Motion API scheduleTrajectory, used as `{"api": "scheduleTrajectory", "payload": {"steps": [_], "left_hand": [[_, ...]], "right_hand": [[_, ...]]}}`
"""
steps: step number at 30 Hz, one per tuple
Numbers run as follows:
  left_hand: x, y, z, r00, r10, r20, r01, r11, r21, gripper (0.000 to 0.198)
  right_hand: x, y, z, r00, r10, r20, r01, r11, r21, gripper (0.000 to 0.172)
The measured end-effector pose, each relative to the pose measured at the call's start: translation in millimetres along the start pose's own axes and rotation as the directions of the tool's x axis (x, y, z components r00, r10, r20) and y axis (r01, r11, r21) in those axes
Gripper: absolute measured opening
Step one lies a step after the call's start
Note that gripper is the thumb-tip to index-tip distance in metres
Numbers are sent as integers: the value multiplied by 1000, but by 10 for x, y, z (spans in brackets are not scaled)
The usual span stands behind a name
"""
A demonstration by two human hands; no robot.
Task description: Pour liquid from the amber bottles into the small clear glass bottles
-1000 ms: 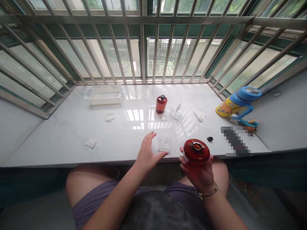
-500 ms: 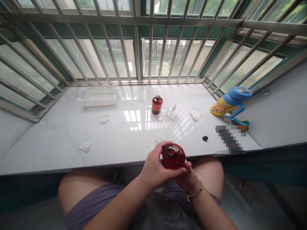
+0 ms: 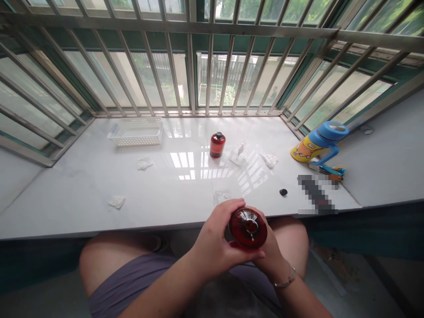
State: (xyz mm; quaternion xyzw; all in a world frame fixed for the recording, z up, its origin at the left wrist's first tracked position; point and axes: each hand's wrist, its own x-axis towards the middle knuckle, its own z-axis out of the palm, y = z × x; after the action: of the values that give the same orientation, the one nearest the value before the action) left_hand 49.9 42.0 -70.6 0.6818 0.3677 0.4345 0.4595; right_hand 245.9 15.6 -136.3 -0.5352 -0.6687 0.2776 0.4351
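A: Where's the red btl (image 3: 248, 229) rel. to the grip?

B: In it. Btwn both hands, by the near edge of the table (image 3: 168, 198). L hand (image 3: 214, 240) wraps the left side, fingers over the far side, thumb along the near side. R hand (image 3: 273, 254) is cupped round the right side, partly hidden.

A: Long axis?

B: Abt end-on to the person seated there, so roughly upright; can't tell the exact tilt. There's a ring mid-end, but mouth or base, can't say.

A: Nearer hand?

B: Neither, both touch it. L fingers & thumb are curved to its width. How hard the R presses, can't tell.

A: Diff vs a sec ago?

B: Then the R had it alone & the L was spread by the clear box (image 3: 223, 195). Half a sec ago both were on it & the ring looked orange inside; now it's dark, and the end faces up more squarely. The capped btl (image 3: 217, 146) & black bit (image 3: 283, 192): same spots.
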Motion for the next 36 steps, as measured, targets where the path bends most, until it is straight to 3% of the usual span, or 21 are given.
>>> {"api": "scheduleTrajectory", "payload": {"steps": [3, 6, 8, 12, 15, 19, 24, 29, 33, 36], "left_hand": [[57, -159, -135, 996, 64, 57, -64, 998, -4, 120], [170, -473, -303, 999, -28, 20, 27, 999, 45, 118], [260, -733, -366, 993, -120, -2, 119, 978, 170, 116], [393, -1169, -325, 974, -220, 62, 190, 929, 319, 115], [423, -1288, -220, 973, -229, 33, 206, 923, 325, 93], [368, -1183, -162, 972, -223, -69, 233, 921, 312, 68], [157, -899, -306, 968, -223, -116, 247, 926, 287, 79], [-94, -652, -506, 979, -127, -158, 180, 902, 392, 68], [-244, -549, -597, 985, -19, -171, 97, 885, 456, 68], [-318, -532, -622, 988, -4, -154, 76, 880, 468, 69]], "right_hand": [[-25, 43, -15, 995, 71, -70, -73, 997, -36, 81], [-20, 58, -43, 965, 221, -143, -225, 974, -8, 84], [0, 50, -63, 935, 303, -186, -306, 952, 11, 87], [60, 48, -102, 899, 359, -252, -372, 928, -3, 86], [88, 102, -130, 889, 363, -278, -390, 920, -44, 85], [86, 253, -165, 905, 324, -275, -355, 932, -69, 86], [60, 402, -161, 946, 265, -189, -289, 950, -115, 83], [47, 448, -73, 983, 144, -117, -163, 971, -174, 74], [78, 453, -12, 1000, 26, -16, -28, 977, -210, 75], [110, 419, 7, 999, -36, 26, 40, 973, -227, 77]]}}
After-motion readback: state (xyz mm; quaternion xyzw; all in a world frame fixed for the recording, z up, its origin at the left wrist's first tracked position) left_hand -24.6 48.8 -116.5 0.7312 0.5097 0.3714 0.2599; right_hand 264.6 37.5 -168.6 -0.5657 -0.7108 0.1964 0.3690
